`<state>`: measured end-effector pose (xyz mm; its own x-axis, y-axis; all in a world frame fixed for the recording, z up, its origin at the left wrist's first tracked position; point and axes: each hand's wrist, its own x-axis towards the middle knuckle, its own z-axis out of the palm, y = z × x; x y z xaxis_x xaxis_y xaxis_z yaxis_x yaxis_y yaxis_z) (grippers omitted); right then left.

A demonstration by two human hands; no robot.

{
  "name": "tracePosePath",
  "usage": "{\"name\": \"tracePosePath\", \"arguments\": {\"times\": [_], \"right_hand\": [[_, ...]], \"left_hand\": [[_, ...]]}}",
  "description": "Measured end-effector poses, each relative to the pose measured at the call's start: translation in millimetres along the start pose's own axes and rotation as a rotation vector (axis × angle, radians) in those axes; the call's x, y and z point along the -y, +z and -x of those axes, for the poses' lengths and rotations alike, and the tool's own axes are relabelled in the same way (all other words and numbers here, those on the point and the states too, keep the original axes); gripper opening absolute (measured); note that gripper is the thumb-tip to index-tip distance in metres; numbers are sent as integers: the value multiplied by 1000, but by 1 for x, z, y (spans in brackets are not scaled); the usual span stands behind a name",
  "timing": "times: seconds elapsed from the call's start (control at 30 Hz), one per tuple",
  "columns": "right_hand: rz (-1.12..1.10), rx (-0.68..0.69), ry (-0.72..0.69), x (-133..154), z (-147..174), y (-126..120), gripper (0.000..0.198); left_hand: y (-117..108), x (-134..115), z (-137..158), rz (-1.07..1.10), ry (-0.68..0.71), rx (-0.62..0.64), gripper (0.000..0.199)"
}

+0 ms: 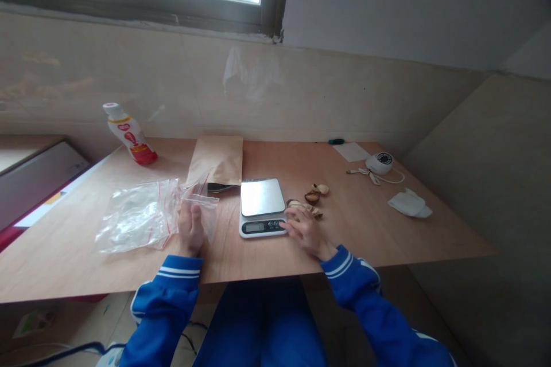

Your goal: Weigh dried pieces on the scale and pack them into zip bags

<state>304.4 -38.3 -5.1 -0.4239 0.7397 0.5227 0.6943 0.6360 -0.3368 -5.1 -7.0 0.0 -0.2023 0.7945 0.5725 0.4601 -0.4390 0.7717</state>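
Wooden table (365,229): left hand (190,228) flat on zip bag (202,198); right hand (303,228) open, hiding scale (262,206) corner; display unreadable.

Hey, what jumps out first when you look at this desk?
A digital kitchen scale sits mid-table, the right hand at its front edge beside a few nuts. The left hand rests on clear zip bags; a brown paper pouch lies behind, and a tilted drink bottle far left.
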Motion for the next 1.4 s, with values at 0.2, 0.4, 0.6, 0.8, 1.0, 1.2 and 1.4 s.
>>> {"name": "tracePosePath", "arguments": {"times": [0.2, 0.4, 0.6, 0.8, 1.0, 1.2, 1.4], "right_hand": [[61, -33, 54, 3, -4, 1, 34], [71, -174, 58, 3, -1, -3, 35], [100, -206, 335, -10, -9, -11, 32], [84, 121, 528, -17, -25, -23, 39], [110, 148, 504, -15, -28, -23, 32], [79, 52, 279, 5, -21, -21, 36], [70, 58, 248, 16, -16, -21, 32]], "left_hand": [[1, -1, 0, 2, 13, -60, 53], [1, -4, -1, -1, 3, -54, 51], [1, -6, -2, -4, 4, -45, 52], [1, -6, -1, -13, 16, -37, 51], [2, -4, -2, 12, 8, -39, 51], [2, -4, -2, 8, 29, -42, 51], [2, -2, -2, 7, 30, -40, 50]]}}
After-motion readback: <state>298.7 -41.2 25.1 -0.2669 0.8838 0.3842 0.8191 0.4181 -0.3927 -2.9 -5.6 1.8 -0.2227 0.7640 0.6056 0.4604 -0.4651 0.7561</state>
